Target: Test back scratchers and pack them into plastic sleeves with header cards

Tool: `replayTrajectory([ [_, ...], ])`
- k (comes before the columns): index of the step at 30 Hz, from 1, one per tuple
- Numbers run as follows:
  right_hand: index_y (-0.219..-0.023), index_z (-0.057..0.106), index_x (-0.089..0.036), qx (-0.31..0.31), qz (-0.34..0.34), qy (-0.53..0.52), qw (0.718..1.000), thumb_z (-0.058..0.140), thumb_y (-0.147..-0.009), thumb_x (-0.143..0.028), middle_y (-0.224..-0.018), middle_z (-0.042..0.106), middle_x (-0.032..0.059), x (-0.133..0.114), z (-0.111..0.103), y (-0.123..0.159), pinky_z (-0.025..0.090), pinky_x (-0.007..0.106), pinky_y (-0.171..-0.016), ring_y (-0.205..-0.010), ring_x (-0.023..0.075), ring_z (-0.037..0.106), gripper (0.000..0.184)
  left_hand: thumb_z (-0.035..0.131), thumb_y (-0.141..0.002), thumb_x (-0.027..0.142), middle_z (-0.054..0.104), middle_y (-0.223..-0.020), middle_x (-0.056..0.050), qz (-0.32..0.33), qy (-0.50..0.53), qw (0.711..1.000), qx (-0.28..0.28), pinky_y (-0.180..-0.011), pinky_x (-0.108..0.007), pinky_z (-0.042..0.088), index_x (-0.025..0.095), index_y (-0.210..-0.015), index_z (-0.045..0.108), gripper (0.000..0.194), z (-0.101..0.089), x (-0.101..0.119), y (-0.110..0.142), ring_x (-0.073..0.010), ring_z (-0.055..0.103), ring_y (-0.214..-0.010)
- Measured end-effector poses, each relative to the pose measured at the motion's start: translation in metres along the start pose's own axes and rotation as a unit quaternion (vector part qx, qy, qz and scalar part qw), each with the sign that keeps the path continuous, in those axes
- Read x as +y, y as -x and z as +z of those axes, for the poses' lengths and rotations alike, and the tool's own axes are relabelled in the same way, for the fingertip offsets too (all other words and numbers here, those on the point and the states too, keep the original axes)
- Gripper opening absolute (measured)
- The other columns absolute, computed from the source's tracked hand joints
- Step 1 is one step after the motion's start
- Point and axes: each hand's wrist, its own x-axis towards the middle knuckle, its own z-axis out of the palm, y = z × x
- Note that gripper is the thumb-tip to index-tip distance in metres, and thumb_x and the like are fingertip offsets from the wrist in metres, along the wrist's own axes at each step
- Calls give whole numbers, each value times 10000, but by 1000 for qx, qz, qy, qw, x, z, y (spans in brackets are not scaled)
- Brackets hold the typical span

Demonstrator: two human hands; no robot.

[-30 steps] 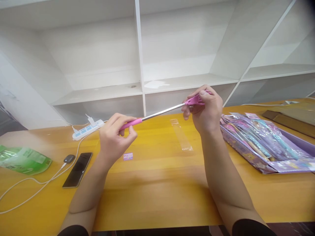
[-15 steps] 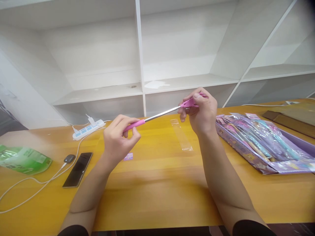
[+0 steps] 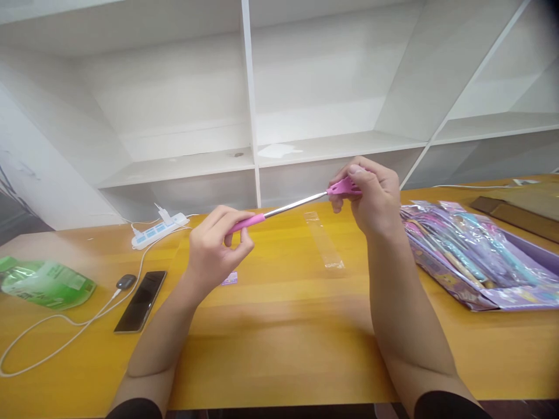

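A pink back scratcher (image 3: pixel 297 205) with a thin silver metal rod is held up above the table, tilted slightly so its right end is higher. My left hand (image 3: pixel 218 241) closes around its pink handle, thumb and fingers pinching near where the rod begins. At the other end, my right hand (image 3: pixel 373 195) grips the pink slotted head, which its fingers partly cover. Below, on the wooden table (image 3: pixel 279 349), lie a clear plastic sleeve (image 3: pixel 324 241) and a small purple card (image 3: pixel 230 278).
To the right, a purple box (image 3: pixel 454 285) holds several wrapped scratchers, with brown cardboard (image 3: pixel 515 212) behind. On the left are a phone (image 3: pixel 140 301), a power strip (image 3: pixel 161 230), a white cable (image 3: pixel 94 319) and a green pouch (image 3: pixel 48 282). White shelving (image 3: pixel 251 93) stands behind.
Both hands have shifted a little to the right with the back scratcher between them. The visible length of rod looks about the same.
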Motion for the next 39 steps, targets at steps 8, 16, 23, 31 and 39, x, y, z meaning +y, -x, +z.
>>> replayTrajectory([
  [8, -811, 703, -207, -74, 35, 64, 995, 774, -970, -591, -549, 489, -37, -19, -4, 4, 275, 212, -383, -444, 84, 372, 422, 660, -853, 39, 761, -940, -8, 16, -22, 1000, 11, -556, -250, 457, 224, -1053, 780, 298, -13, -5, -6, -81, 480, -570],
  [16, -824, 676, -204, -78, 59, 90, 991, 746, -991, -586, -603, 508, -25, -8, -5, 2, 250, 215, -422, -505, 90, 377, 423, 676, -831, 15, 763, -942, -3, 45, -45, 998, 6, -542, -244, 451, 239, -1088, 783, 356, -13, -5, -4, -82, 504, -580],
  [23, -841, 626, -216, -133, 118, 70, 982, 822, -915, -587, -608, 507, -48, -7, 1, 3, 286, 226, -437, -490, 84, 373, 426, 707, -835, 48, 790, -960, -5, 34, -74, 997, 10, -539, -255, 443, 249, -1067, 799, 320, -9, -8, -1, -82, 506, -550],
  [31, -891, 618, -218, -158, 129, 75, 976, 837, -893, -602, -671, 592, -31, 0, 16, 8, 319, 231, -496, -540, 93, 417, 442, 681, -839, 19, 792, -938, 18, 44, -71, 996, 13, -577, -247, 493, 256, -1063, 789, 344, 0, -1, 0, -93, 614, -603],
  [39, -904, 610, -222, -171, 126, 67, 975, 858, -884, -605, -685, 546, -44, 3, 28, 14, 304, 231, -487, -545, 89, 391, 457, 695, -828, 19, 802, -928, 19, 35, -79, 996, 12, -587, -253, 504, 249, -1024, 791, 317, -3, 0, -1, -103, 642, -615],
])
